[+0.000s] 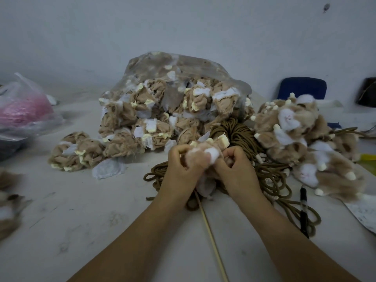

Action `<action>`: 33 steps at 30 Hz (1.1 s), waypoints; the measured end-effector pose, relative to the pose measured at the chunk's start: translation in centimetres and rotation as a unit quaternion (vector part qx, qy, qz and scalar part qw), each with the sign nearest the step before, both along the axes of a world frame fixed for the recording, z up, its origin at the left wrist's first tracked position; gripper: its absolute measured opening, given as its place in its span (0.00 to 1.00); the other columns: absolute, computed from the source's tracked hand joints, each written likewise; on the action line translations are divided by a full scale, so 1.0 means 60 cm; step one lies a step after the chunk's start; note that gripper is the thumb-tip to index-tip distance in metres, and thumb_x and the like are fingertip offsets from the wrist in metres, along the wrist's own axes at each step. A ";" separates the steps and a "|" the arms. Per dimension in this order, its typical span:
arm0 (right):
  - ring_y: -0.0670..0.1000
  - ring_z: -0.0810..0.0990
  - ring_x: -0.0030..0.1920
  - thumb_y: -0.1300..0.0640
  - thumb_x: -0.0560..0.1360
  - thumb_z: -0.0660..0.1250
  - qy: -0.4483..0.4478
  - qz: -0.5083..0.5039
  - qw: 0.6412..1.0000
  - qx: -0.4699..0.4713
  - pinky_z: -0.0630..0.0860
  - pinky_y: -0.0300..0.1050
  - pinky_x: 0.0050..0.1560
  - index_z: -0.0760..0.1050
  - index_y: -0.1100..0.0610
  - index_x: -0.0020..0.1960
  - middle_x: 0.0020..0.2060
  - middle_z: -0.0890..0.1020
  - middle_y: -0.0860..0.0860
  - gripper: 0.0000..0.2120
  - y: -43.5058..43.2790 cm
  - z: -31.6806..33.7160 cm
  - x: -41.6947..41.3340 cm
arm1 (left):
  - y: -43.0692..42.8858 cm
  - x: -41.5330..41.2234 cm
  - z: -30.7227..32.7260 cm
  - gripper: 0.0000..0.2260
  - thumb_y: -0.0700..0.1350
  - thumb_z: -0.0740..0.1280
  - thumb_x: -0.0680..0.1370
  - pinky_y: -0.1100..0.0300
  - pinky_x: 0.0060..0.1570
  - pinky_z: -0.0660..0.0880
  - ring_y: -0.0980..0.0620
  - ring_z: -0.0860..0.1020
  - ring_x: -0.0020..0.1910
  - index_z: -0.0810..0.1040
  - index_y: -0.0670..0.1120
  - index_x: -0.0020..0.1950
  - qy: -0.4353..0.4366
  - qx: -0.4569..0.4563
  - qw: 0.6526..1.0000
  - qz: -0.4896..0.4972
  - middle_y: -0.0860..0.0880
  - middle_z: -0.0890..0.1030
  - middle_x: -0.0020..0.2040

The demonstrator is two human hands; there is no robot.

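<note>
While both hands curl tightly around it, a single tan-and-white plush skin (205,151) sits bunched between them, just above the tabletop (81,220). The left hand (181,169) grips the skin's left side with its fingers folded in. The right hand (236,169) pinches the right side, knuckles up, and the two hands nearly touch. One thin wooden stick (211,237) runs from under the skin back toward the person, between the two forearms; whether either hand holds it cannot be told. One tangled bundle of brown cord (240,135) lies beneath and just beyond the hands, its loops spreading out to their right. Beyond the hands stands one large clear plastic bag (183,64) stuffed with crumpled tan skins, too many to count. A small heap of about three more (77,151) lies to the left of the hands, with one loose white fabric piece (107,169) beside it. To the right of the hands is one pile of fluffy tan-and-white plush toys (301,135), again too many to count. One black pen (303,208) lies near the right forearm, with one sheet of paper (364,214) farther right. Far to the left sits one thin bag with pink contents (24,106), and beyond the right-hand pile is one blue chair back (303,88).
</note>
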State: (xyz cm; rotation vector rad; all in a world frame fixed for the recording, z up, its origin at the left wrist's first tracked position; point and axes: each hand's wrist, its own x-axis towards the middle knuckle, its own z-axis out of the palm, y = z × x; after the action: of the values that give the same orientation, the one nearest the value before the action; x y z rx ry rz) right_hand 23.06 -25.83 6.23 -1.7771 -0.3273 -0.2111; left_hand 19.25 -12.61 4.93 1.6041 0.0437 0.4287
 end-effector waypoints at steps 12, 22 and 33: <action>0.47 0.72 0.44 0.55 0.80 0.58 -0.144 0.006 0.987 -0.075 0.70 0.38 0.43 0.67 0.53 0.45 0.43 0.72 0.50 0.06 0.011 -0.010 -0.008 | 0.006 0.004 -0.013 0.21 0.54 0.73 0.71 0.45 0.60 0.78 0.43 0.82 0.55 0.81 0.45 0.60 0.049 -0.109 0.986 -0.120 0.43 0.85 0.53; 0.46 0.76 0.39 0.49 0.82 0.55 -0.086 -0.060 0.994 -0.027 0.70 0.37 0.39 0.77 0.62 0.44 0.37 0.80 0.54 0.19 0.010 -0.008 -0.001 | -0.014 0.003 -0.011 0.07 0.41 0.68 0.68 0.60 0.37 0.78 0.51 0.81 0.36 0.77 0.41 0.45 0.057 -0.204 0.962 -0.172 0.45 0.81 0.35; 0.54 0.79 0.44 0.51 0.82 0.54 -0.083 -0.046 0.995 -0.040 0.75 0.52 0.47 0.78 0.63 0.47 0.40 0.81 0.57 0.20 0.013 0.003 -0.001 | -0.011 0.000 -0.005 0.18 0.38 0.67 0.70 0.50 0.58 0.76 0.45 0.80 0.54 0.77 0.39 0.60 0.072 -0.305 0.923 -0.221 0.39 0.82 0.54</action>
State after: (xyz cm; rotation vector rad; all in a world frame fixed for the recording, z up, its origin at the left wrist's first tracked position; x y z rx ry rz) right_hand 23.02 -25.05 6.41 -1.8592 -0.3781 -0.4178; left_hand 19.26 -13.25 4.65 0.9805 -0.0699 -0.0634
